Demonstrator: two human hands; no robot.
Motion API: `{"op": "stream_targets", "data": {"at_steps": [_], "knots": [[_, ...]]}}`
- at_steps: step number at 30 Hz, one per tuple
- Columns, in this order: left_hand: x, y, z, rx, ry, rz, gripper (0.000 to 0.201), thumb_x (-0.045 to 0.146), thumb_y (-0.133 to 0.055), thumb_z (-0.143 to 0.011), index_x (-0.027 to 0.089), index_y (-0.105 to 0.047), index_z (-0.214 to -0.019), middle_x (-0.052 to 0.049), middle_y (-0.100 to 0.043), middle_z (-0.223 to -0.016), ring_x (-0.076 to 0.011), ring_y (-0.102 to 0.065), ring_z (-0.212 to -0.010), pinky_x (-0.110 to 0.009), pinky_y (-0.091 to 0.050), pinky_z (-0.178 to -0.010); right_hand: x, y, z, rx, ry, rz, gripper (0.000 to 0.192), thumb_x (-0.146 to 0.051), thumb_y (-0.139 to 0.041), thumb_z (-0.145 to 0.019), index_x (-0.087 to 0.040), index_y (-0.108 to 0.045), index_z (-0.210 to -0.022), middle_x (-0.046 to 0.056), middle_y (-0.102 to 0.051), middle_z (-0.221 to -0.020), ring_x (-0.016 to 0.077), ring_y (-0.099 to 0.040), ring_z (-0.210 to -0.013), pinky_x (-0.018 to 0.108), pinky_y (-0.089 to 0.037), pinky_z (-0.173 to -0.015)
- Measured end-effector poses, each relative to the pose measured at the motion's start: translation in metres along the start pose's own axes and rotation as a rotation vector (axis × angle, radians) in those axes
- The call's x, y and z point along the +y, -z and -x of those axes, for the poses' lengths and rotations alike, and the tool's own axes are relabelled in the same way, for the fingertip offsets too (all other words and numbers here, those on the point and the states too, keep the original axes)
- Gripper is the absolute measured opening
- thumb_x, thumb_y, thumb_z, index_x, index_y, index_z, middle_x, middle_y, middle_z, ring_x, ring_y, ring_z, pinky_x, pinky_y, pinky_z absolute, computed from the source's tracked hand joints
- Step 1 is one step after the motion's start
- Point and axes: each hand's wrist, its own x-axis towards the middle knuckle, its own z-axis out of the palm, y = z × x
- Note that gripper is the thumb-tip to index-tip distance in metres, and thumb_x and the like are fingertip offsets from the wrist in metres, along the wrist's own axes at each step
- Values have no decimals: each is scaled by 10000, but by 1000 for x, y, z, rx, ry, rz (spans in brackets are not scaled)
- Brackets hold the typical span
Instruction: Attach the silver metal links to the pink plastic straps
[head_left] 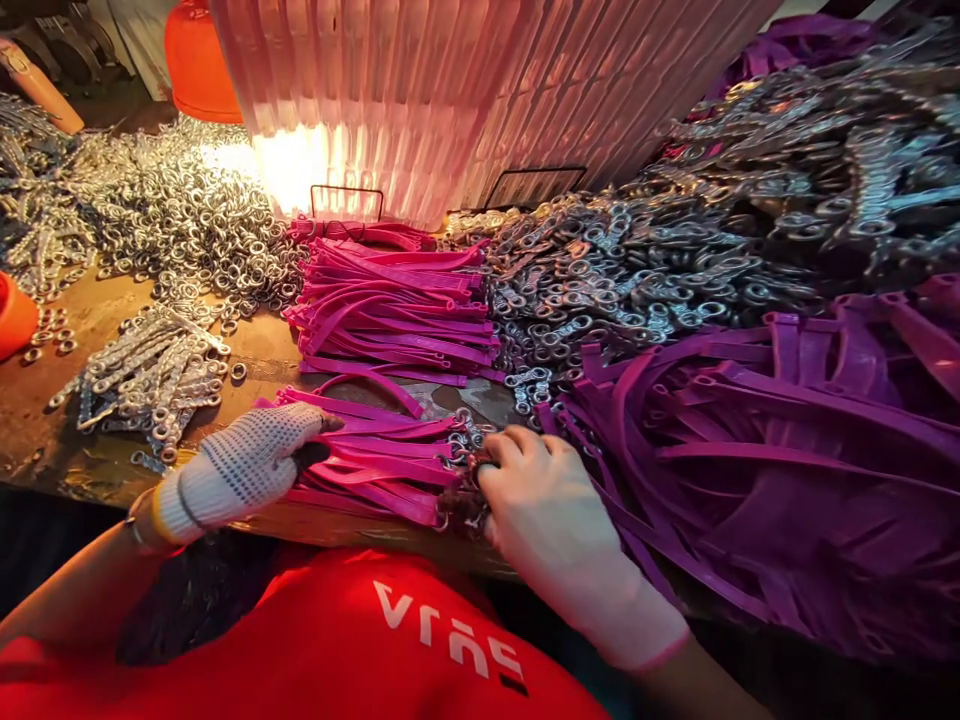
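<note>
My left hand (238,468), in a white dotted glove, grips the left end of a bundle of pink straps (375,460) lying at the table's near edge. My right hand (559,530), in a pale glove, closes around the bundle's right end, where small metal clips (465,435) hang from the straps. A second stack of pink straps (397,310) lies just behind the bundle.
A big heap of purple straps (787,450) fills the right side. Metal clips (675,250) pile up behind it. Metal rings (180,220) and linked metal parts (150,375) cover the left. A pink ribbed sheet (465,90) stands at the back, beside an orange container (199,60).
</note>
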Motion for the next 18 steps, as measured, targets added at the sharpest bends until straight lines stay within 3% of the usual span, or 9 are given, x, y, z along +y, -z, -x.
{"op": "stream_targets", "data": {"at_steps": [3,5,9,14,18], "knots": [[-3,-16,-33,71,3,-179,355,135,-509,-877,153,-652,-1201,-123,-682,-1165,-249,-652,-1060,-369,-514,-943,-18,0,-29,-101,12,-75,223,-164,-661,-742,-104,-746,-940,201,-623,-1209,350,-474,-1164,449,-343,-929],[-2,-29,-63,58,-21,-258,366,94,-481,-871,151,-639,-1196,-124,-659,-1184,-235,-648,-1043,-332,-522,-889,-33,-8,-51,-230,73,-139,312,-269,-662,-798,-98,-745,-1046,212,-627,-1182,338,-498,-1126,454,-355,-932],[-4,-52,-110,-102,-40,-387,317,153,-438,-932,159,-638,-1179,-148,-626,-1200,-238,-673,-906,-329,-519,-745,-54,-30,-80,-447,101,-103,504,-507,-671,-785,-99,-757,-1068,258,-612,-1171,383,-496,-1101,498,-386,-877],[-5,-66,-122,-71,44,-428,260,192,-433,-948,119,-675,-1004,-193,-624,-1108,-253,-679,-776,-390,-514,-681,-55,-41,-80,-417,91,-109,563,-564,-660,-764,-126,-749,-1106,273,-484,-1396,418,-381,-1253,516,-378,-909],[-3,-44,-123,-33,20,-441,229,108,-470,-889,98,-657,-1021,-181,-622,-1100,-245,-677,-776,-369,-513,-677,-53,-38,-75,-358,94,-164,506,-507,-669,-763,-127,-745,-1088,241,-570,-1254,391,-420,-1203,458,-395,-862]]}}
